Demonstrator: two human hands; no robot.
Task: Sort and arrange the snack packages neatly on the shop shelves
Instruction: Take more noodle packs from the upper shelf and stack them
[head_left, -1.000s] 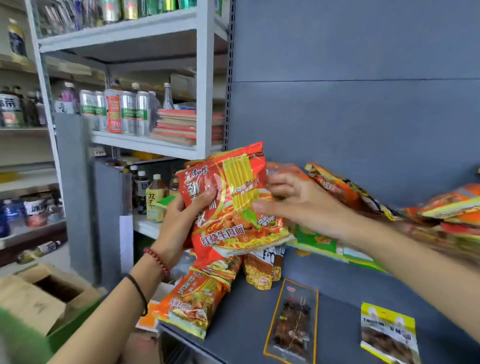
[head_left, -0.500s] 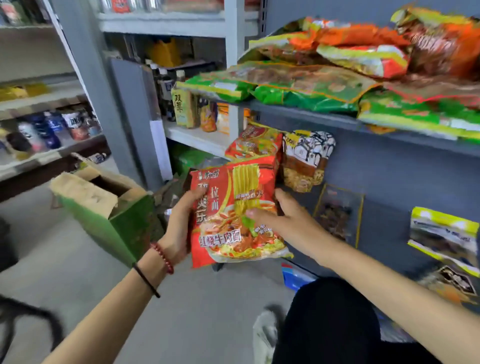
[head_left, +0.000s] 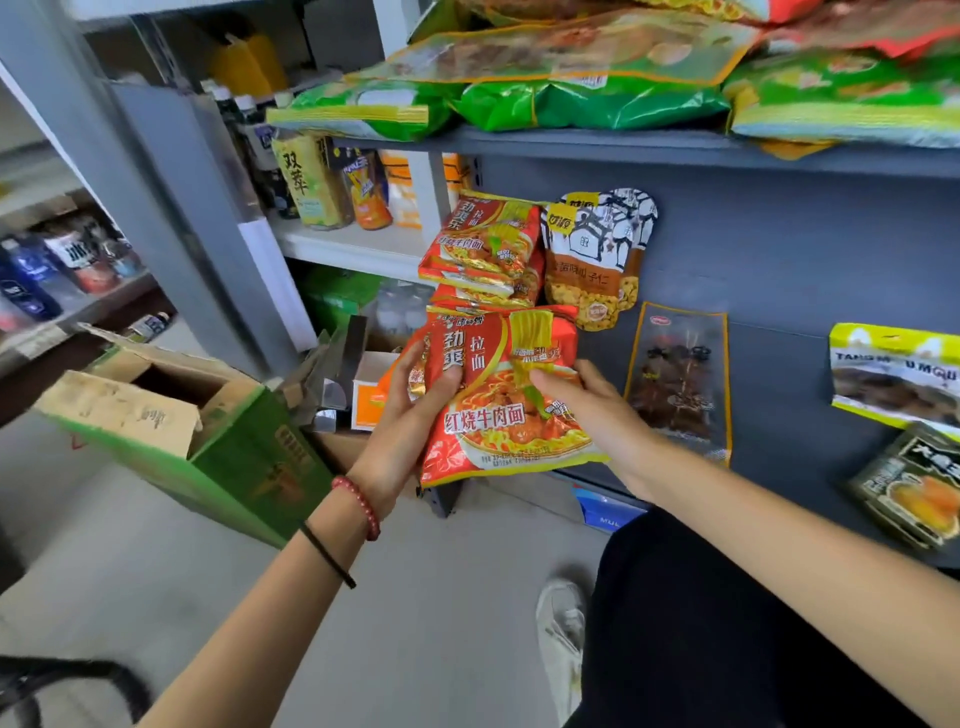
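**Desk:** What's at the left of the frame?

**Photographer:** An open green box (head_left: 171, 431) on the floor, flaps up. Next to it, the left hand (head_left: 410, 415) grips the left edge of a red noodle pack (head_left: 509, 405), thumb across the front and fingers behind.

**Desk:** Where is the pack?

**Photographer:** In the air, facing the camera, over the front left corner of the grey shelf (head_left: 779, 415). Only the two hands touch it. Just behind it, at the shelf's left end, is a stack (head_left: 483, 249) of matching packs.

**Desk:** And the other hand?

**Photographer:** The right hand (head_left: 587, 410) holds the pack's right side, thumb pressed on the front and fingers tucked behind. Both hands are closed on the wrapper.

**Desk:** How would it handle?

**Photographer:** It looks light. The film is glossy and likely slippery, and the dry noodle block inside would probably crack if squeezed. Holding it by the two side edges, as here, seems safest, though the crimped ends would also do.

**Desk:** Further right?

**Photographer:** A nut pouch (head_left: 597, 260) is just beside the stack. A dark pouch (head_left: 675, 384) lies flat near the right hand, and a yellow-topped pack (head_left: 893, 374) lies toward the shelf's right end. Green bags (head_left: 587, 104) crowd the upper shelf (head_left: 623, 148).
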